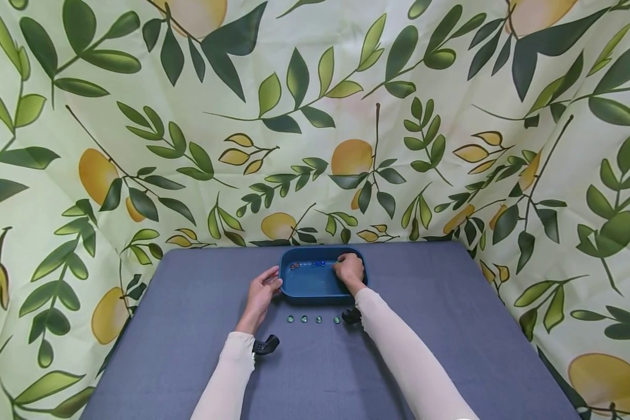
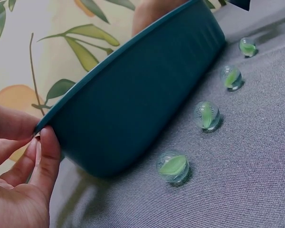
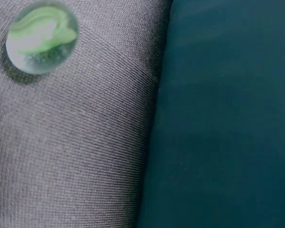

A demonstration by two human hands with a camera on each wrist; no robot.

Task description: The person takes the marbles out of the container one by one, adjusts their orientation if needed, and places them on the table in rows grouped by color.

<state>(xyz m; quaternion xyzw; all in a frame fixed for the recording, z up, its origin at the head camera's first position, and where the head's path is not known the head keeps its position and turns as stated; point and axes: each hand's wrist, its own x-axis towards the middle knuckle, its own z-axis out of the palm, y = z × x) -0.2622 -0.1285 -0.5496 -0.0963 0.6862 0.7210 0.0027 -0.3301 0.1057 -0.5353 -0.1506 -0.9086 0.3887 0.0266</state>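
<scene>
Left hand (image 1: 259, 294) pinches the bin (image 1: 315, 300) by its rim near the tabletop (image 1: 199, 303)'s far edge; steady hold, so marbles (image 1: 322, 264) don't roll. Right hand (image 1: 350, 269): fingers curled, can't tell on what.

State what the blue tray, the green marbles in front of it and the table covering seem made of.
Blue tray: probably plastic, smooth and dull, with faint moulded-looking ridges. Green marbles: likely glass, clear and glossy, green swirls visible inside. Table covering: apparently fabric, matte, with a fine weave showing; fibre unclear.
</scene>
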